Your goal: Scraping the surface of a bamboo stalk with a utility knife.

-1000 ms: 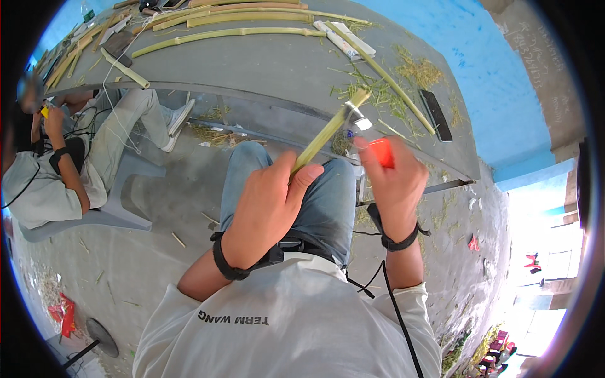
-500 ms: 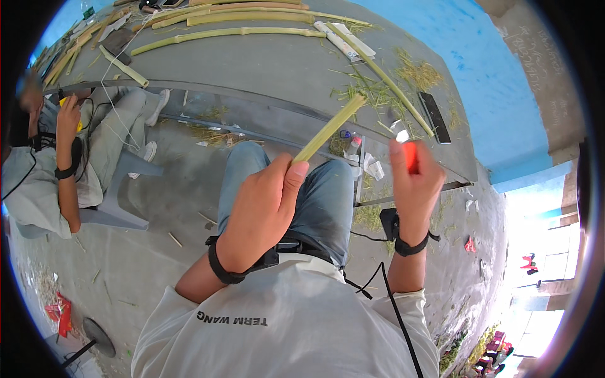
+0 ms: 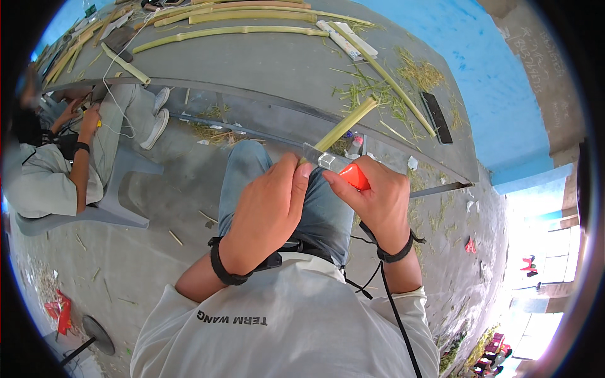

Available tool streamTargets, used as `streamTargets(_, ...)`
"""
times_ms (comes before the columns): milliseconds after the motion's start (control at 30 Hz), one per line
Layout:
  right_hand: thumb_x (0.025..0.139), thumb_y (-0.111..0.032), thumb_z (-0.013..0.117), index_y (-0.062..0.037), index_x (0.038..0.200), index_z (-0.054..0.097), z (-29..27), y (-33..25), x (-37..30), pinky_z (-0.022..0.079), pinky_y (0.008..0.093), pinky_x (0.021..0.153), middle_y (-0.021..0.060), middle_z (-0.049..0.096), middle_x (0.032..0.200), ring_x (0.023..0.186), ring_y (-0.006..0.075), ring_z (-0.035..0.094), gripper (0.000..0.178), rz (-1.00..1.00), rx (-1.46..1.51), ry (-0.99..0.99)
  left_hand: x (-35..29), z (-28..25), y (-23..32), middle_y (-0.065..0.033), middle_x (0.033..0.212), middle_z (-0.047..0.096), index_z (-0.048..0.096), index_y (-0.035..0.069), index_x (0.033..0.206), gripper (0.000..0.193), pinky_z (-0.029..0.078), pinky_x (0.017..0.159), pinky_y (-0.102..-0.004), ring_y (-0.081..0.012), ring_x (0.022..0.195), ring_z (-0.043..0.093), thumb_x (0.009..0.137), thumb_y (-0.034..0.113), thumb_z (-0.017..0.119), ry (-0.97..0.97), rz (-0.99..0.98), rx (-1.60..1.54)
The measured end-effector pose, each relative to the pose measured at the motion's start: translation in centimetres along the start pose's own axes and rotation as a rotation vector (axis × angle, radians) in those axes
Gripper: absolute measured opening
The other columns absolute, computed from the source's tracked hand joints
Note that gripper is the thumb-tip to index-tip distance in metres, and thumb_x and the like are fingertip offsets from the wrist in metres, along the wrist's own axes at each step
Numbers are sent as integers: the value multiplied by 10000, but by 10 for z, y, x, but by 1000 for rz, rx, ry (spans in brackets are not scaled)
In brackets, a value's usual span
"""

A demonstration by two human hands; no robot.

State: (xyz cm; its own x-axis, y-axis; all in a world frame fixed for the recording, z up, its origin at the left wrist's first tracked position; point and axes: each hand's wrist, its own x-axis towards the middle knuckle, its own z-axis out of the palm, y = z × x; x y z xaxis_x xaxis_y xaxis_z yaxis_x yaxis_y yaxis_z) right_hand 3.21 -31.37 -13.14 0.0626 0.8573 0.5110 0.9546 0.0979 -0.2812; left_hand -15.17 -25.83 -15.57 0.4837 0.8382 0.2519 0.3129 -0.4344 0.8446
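Observation:
My left hand (image 3: pixel 268 198) is closed around the lower end of a pale green cane-like stalk (image 3: pixel 346 124), which slants up and away to the right over the table's near edge. My right hand (image 3: pixel 380 196) grips the red handle of a knife (image 3: pixel 354 176). Its flat, shiny blade lies across the stalk just beyond my left thumb. Blade and stalk seem to touch, though the exact contact is hard to make out. Both hands are above my lap, close together.
Long stalks (image 3: pixel 252 29), green shavings (image 3: pixel 362 91) and a dark flat bar (image 3: pixel 436 118) lie on the grey table (image 3: pixel 220 63). To the left, another person sits on a grey plastic stool (image 3: pixel 129 189). A black cable (image 3: pixel 400 315) hangs beside my right arm.
My right hand has brought the knife leftward and down from beyond the stalk onto it. The stalk's far end has shifted slightly right. The seated person's hands have lowered.

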Motion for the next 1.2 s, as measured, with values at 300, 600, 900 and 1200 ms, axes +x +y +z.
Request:
streamTargets(300, 905, -462, 737, -48, 797, 646, -18, 40, 12, 417, 344, 497, 102, 557, 594, 489, 259, 497, 438, 405, -154, 427, -8, -2, -2, -175, 658, 503, 505, 18, 918, 350, 389, 570, -433, -384, 596, 490, 1090, 313, 426, -4, -66, 0)
streamTargets(600, 936, -420, 721, -13, 836, 622, -27, 38, 1, 369, 276, 548, 42, 480, 602, 591, 118, 392, 431, 473, 155, 318, -5, -1, -12, -96, 633, 427, 553, 29, 959, 321, 339, 545, -345, -217, 548, 393, 1091, 297, 434, 11, -17, -97)
streamTargets(900, 922, -346, 755, -29, 1048, 705, -23, 17, 8, 406, 226, 634, -46, 574, 752, 702, 52, 485, 345, 516, 745, 126, -4, -1, -10, -81, 728, 508, 597, 14, 1005, 244, 375, 577, -308, -181, 627, 446, 1047, 251, 552, -37, 49, -72)
streamTargets(1200, 959, -282, 714, 3, 1035, 682, -17, 17, 26, 432, 236, 644, -27, 590, 760, 700, 60, 511, 297, 536, 1066, -144, 25, 2, -14, -100, 820, 588, 587, 11, 1088, 200, 435, 604, -325, -193, 674, 529, 1040, 203, 565, -217, 88, -273)
